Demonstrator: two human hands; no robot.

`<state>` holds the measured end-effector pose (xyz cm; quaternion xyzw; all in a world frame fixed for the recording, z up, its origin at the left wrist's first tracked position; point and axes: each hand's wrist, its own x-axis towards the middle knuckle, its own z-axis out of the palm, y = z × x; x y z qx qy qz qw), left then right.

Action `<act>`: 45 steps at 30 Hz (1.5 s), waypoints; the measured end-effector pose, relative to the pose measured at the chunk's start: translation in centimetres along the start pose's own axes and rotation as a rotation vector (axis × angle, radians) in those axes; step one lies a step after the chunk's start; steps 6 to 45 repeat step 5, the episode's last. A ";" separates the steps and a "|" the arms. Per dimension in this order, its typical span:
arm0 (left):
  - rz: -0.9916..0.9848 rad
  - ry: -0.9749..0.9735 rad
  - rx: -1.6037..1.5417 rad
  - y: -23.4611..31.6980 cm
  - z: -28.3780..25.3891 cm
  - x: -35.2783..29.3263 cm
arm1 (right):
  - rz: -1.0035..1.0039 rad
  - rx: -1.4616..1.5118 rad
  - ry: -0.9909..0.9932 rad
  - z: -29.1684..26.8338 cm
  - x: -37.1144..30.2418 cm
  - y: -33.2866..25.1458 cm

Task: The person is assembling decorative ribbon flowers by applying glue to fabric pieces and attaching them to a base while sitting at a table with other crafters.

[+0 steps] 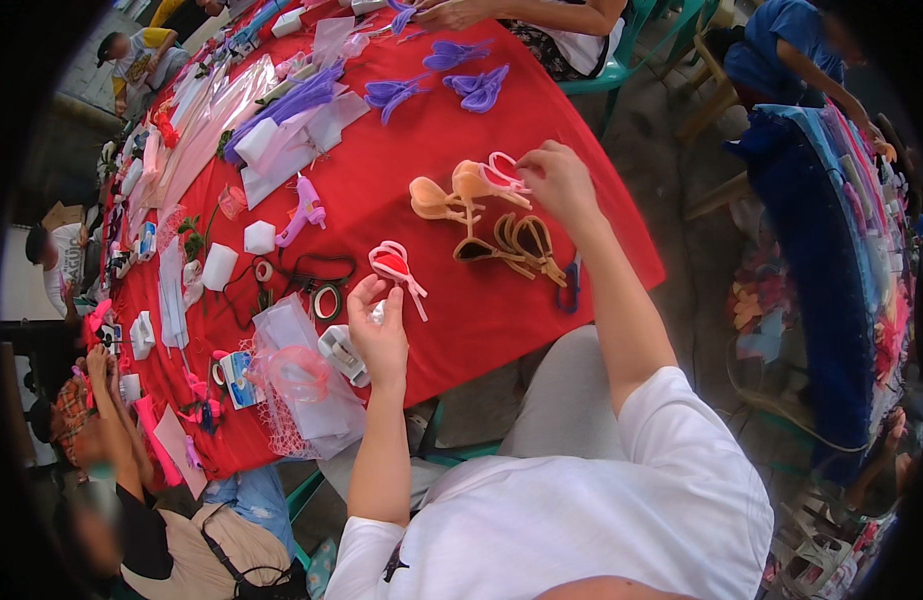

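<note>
My left hand [379, 335] is closed in a pinch on a pink looped pipe-cleaner petal with a red middle [393, 262], raised over the red cloth. Farther right, my right hand [561, 182] has its fingertips together at the end of a pink pipe-cleaner loop [502, 170]. That loop overlaps a peach petal [475, 181] in the view. A second peach petal [434, 200] lies just left of it. Closer to me are a dark-centred brown petal [477, 249] and brown loops [532, 243]. Blue-handled scissors [569, 290] lie near the table edge.
Several purple petals [478, 90] lie at the back. A purple glue gun [303, 211], tape roll [326, 302], white tape dispenser [342, 352] and clear wrap [306, 400] crowd the left. Other people sit around the table; a dark-blue-covered table [803, 290] stands right.
</note>
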<state>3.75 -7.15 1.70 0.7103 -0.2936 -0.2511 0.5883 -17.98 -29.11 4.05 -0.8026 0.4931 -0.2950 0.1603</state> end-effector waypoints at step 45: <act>0.109 -0.019 0.130 -0.2 -1.9 -1.2 | -0.005 -0.112 -0.193 3.8 0.7 -0.4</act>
